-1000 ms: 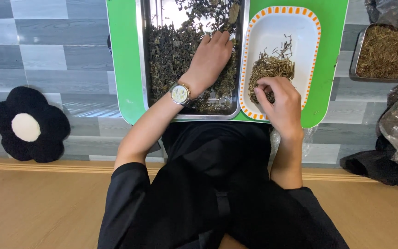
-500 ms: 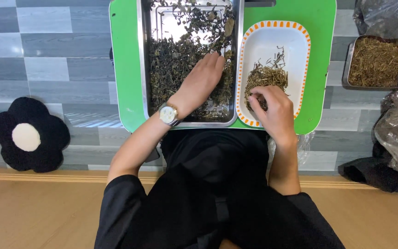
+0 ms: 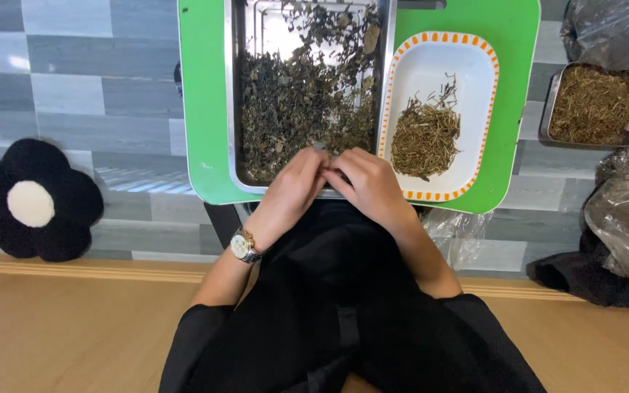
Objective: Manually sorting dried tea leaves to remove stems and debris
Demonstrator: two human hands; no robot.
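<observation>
Both hands, left hand point(image 3: 289, 191) and right hand point(image 3: 370, 183), pinch one small sprig at the metal tray's point(image 3: 233, 94) near edge; strip leaves gently, holding the stem firm.

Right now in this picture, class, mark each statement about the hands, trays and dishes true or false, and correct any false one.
1. The left hand and right hand meet at the near edge of the metal tray. True.
2. The metal tray holds only bare stems. False: it holds dark dried leaves.
3. The white dish with the orange rim holds a pile of stems. True.
4. The wristwatch is on the right wrist. False: it is on the left wrist.
5. The tray and dish stand on a red table. False: the green table bears them.
</observation>
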